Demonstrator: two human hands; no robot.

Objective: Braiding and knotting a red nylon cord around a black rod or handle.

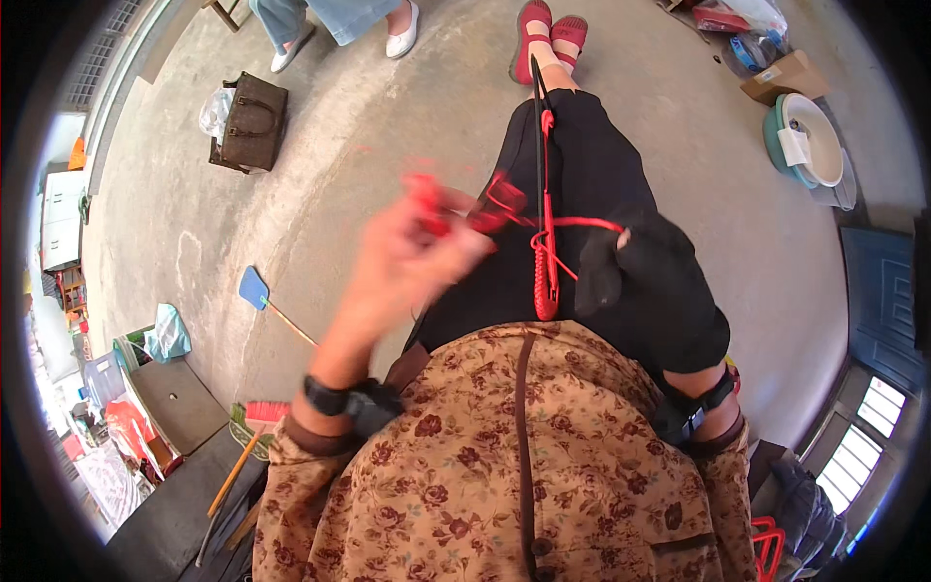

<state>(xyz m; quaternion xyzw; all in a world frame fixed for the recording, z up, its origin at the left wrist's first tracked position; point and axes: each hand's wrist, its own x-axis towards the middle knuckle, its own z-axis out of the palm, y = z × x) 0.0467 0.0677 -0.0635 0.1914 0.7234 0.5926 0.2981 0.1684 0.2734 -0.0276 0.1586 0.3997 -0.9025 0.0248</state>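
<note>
My bare left hand (412,257), smeared by motion, pinches a bunched red cord (429,202) above my lap. From there a red strand (587,223) runs across to my right hand (655,276). That hand wears a black glove with a fingertip showing, and its closed fingers grip the strand. Between the hands a red braided cord piece (546,281) lies lengthwise along my black trousers (592,145). A black cord (537,126) stretches from it down to my red shoe (531,39). Blur hides the exact shape of the bunch.
A brown handbag (254,121) stands on the concrete floor, near another person's white shoes (402,31). A blue fly swatter (254,287) and a red broom (267,412) are at my left. Stacked basins (819,145) and a cardboard box (787,78) stand far right.
</note>
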